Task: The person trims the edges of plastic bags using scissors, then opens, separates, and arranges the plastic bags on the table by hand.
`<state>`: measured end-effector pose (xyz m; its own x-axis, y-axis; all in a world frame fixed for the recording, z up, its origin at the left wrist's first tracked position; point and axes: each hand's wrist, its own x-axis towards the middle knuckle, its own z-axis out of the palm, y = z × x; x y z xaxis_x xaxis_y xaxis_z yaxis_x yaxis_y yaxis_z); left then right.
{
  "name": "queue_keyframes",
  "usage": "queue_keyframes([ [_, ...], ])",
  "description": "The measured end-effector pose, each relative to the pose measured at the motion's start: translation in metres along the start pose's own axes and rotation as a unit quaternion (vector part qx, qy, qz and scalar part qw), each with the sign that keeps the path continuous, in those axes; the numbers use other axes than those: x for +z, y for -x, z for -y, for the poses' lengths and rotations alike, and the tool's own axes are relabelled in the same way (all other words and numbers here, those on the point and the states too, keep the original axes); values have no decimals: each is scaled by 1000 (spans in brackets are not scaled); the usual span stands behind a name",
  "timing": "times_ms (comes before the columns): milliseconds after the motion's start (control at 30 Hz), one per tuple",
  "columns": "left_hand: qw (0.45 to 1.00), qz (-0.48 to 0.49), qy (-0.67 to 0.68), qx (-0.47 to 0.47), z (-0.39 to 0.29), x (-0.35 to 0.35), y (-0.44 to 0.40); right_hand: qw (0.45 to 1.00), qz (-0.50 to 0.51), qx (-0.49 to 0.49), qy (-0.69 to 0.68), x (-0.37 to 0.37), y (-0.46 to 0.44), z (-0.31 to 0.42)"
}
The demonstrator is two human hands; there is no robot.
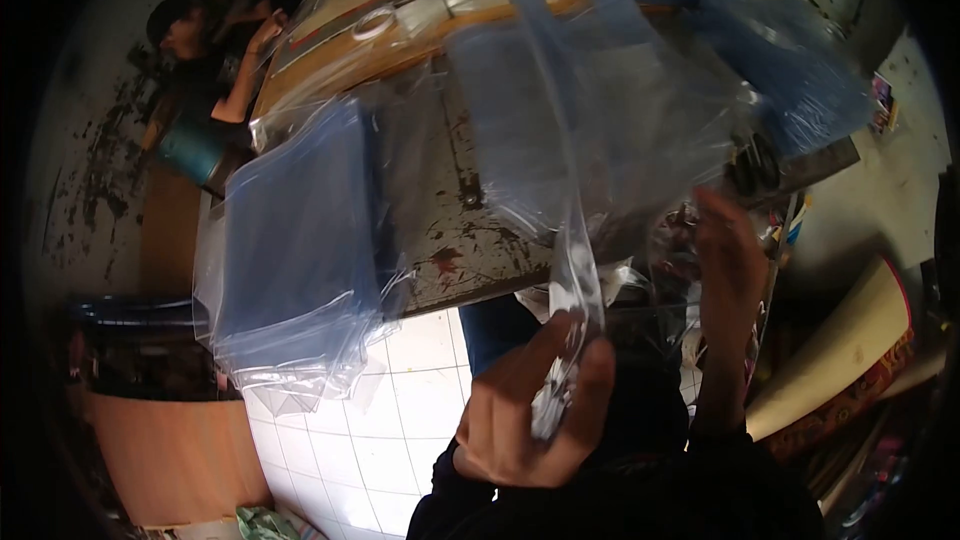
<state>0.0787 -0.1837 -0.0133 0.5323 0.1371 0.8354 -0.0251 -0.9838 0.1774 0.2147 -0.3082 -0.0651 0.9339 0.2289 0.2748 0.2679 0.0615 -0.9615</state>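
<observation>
- At the left of the frame, a stack of see-through film sheets (300,210) overhangs the near edge of the table (435,240); its loose lower corners could drag the upper sheets off, since such film is likely slippery and nothing visible weighs it down.
- At the middle, the left hand (510,420) has its thumb and fingers clamped on the gathered lower end of a film strip (575,250), which runs up to the top of the frame; a tight grip could crease it, a loose one could let it slide out.
- Just right of centre, the strip passes in front of a film pile (640,120); if the two cling together, a pull might skew the sheets.
- Toward the right, the right hand (730,265) is raised by the table's edge; blur hides whether its fingers are together or touching film, so a snag there cannot be ruled out.
- At the upper right, a crumpled bluish film bundle (800,70) lies beside the pile and could slump onto it if nudged.
- Counted left to right: two other people (185,35) at the upper left, one stack, one pale ring (375,23) at the upper middle, one held strip, one pile, two working hands, one bundle, and at least one rolled sheet (840,370) at the lower right; the layered sheets are too thin to number.
</observation>
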Motion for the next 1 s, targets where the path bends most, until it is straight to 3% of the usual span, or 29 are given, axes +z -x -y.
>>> queue_keyframes([
  [133, 997, -27, -59, -34, -10, 21, 4, 999, 33, 37, 16, -4, -1, -1],
  [267, 997, 43, -65, -22, -8, 22, 4, 996, 43, 41, 65, -6, 1, -5],
  [367, 995, 62, -68, -27, -8, 21, 1, 999, 14, 42, 10, -3, 3, -4],
  [467, 998, 48, -42, -29, -7, 26, 4, 993, 60, 85, 53, -9, 2, -1],
  [700, 995, 63, -66, -28, -7, 25, 4, 993, 62, 87, -40, -2, 3, 2],
  [867, 994, 62, 21, -86, -13, 17, 6, 993, 43, 81, -67, 0, 4, 4],
  [900, 995, 58, 21, -81, -12, 16, 8, 998, 34, 50, -31, -2, 4, 2],
  [967, 993, -64, -11, -96, -4, 17, 11, 1000, 21, 2, -4, -3, -3, 5],
  [1000, 996, -43, -4, -80, 8, 8, 11, 1000, 0, -13, -10, -4, -10, 12],
])
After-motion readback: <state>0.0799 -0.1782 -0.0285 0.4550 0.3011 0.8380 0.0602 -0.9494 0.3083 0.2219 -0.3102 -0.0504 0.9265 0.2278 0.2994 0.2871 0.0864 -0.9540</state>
